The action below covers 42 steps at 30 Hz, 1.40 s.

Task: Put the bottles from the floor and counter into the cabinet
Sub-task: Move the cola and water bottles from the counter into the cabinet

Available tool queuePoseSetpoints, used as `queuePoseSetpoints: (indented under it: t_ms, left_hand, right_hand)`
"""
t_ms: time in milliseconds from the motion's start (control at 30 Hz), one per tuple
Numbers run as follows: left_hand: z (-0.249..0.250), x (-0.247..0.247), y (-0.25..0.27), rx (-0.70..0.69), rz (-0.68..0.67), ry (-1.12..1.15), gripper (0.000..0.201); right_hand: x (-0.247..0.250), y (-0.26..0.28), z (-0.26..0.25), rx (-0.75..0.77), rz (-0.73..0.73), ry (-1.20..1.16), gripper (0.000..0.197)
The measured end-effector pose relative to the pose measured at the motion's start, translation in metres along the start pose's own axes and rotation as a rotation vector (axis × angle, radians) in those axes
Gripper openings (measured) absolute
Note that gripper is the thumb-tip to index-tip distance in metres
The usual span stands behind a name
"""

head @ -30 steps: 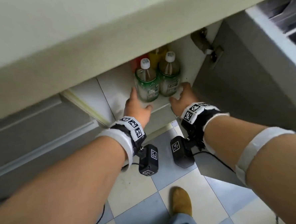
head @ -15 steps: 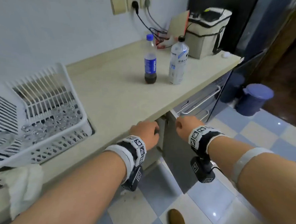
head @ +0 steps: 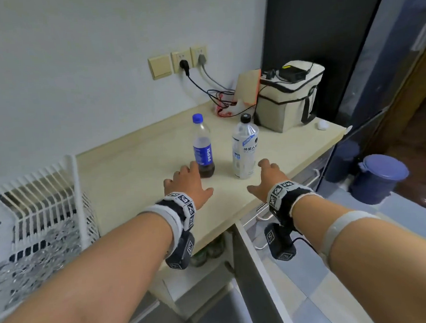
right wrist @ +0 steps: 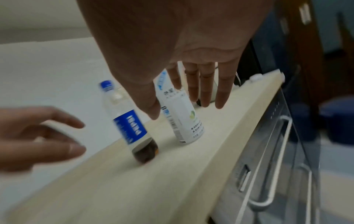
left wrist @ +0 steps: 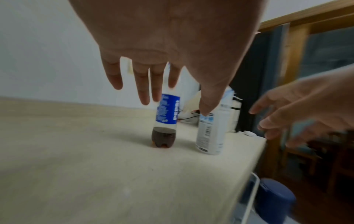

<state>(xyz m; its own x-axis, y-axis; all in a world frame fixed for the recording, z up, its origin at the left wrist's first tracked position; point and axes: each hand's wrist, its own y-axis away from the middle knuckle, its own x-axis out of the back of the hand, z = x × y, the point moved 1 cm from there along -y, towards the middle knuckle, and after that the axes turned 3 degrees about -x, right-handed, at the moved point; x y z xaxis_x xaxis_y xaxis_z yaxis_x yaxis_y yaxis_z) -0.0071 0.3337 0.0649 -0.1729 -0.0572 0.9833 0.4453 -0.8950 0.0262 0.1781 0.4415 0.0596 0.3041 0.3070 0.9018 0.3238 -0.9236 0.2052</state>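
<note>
A nearly empty cola bottle point(head: 202, 147) with a blue label and blue cap stands upright on the beige counter point(head: 138, 176). Right of it stands a white-labelled bottle point(head: 245, 149) with a black cap. My left hand point(head: 187, 185) hovers open just short of the cola bottle point(left wrist: 165, 121), fingers spread and touching nothing. Just right of and short of the white bottle point(right wrist: 182, 118), my right hand point(head: 268, 178) is open and empty too. Under the counter the cabinet door point(head: 259, 283) stands open, and green-labelled bottles point(head: 207, 251) show partly inside.
A white dish rack point(head: 43, 211) sits at the counter's left end. At the back right are a cream bag point(head: 290, 99), cables and a cardboard piece point(head: 248, 86). A blue lidded bin point(head: 380, 178) stands on the tiled floor to the right. Drawers with metal handles point(right wrist: 275, 166) lie below the counter's right part.
Both hands left the green bottles in the cabinet, rose past the counter edge and now reach over the counter toward the two bottles. My view lifted from the cabinet to the countertop.
</note>
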Motion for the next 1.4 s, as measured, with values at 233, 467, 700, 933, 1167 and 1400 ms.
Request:
queuePoseSetpoints:
  t_ms: [233,467,700,933,1167,1400]
  left_hand:
    - [-0.001,-0.023,-0.102,0.192,0.177,0.625,0.128]
    - [-0.005,-0.039,-0.134,0.163,0.234,0.823,0.08]
    - [0.008,-0.025,-0.14,0.096,0.132,0.881,0.085]
    - [0.018,-0.025,-0.115,0.092,0.159,0.798,0.066]
    - [-0.02,0.001,-0.015,0.143,0.166,0.936,0.063]
    - [-0.053,-0.011,0.119,0.098,0.065,0.951,0.058]
  right_hand:
    - [-0.005,-0.112,-0.001,-0.107,0.019,-0.572,0.111]
    - [-0.013,-0.137,-0.012,-0.029,0.054,-0.673,0.074]
    - [-0.017,-0.104,-0.017,-0.062,0.102,-0.638,0.07]
    - [-0.029,-0.059,-0.018,-0.078,0.104,-0.676,0.07]
    - [-0.02,0.015,-0.026,-0.152,0.053,-0.737,0.076]
    - [-0.086,0.129,-0.017,-0.178,-0.125,-0.728,0.066]
